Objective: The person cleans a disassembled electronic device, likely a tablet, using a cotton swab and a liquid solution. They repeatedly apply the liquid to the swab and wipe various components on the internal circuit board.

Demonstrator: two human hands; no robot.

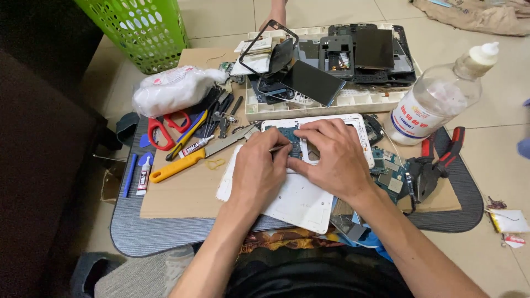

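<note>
Pale floor tiles spread out around a low grey mat [132, 232] topped with a sheet of brown cardboard [187, 193], and the person sits over it with both forearms reaching forward. On the cardboard lies a white tablet frame [298, 204], its long axis running away from the person toward the top of the mat, with a blue circuit board [291, 138] seated near its far end. The left hand [259, 171] is curled closed, pinching a thin metal tool [280, 147] whose tip points right, straight at the board just beyond the fingertips. The right hand [334, 157] lies flat and half open on the frame, fingers spread and pressing down just beside the board, holding nothing that I can see; the two hands almost touch, and the left is the one whose tool reaches the board. To the right stands a clear plastic bottle [441, 94], tilted, with a white cap and a white label printed in red. At the left edge lies a small white glue tube [143, 181] with a dark band, beside a crumpled white plastic bag [171, 88]. Beyond the frame a white tray [331, 102] holds dark phone parts, and another person's hand [274, 16] rests at its far rim.
</note>
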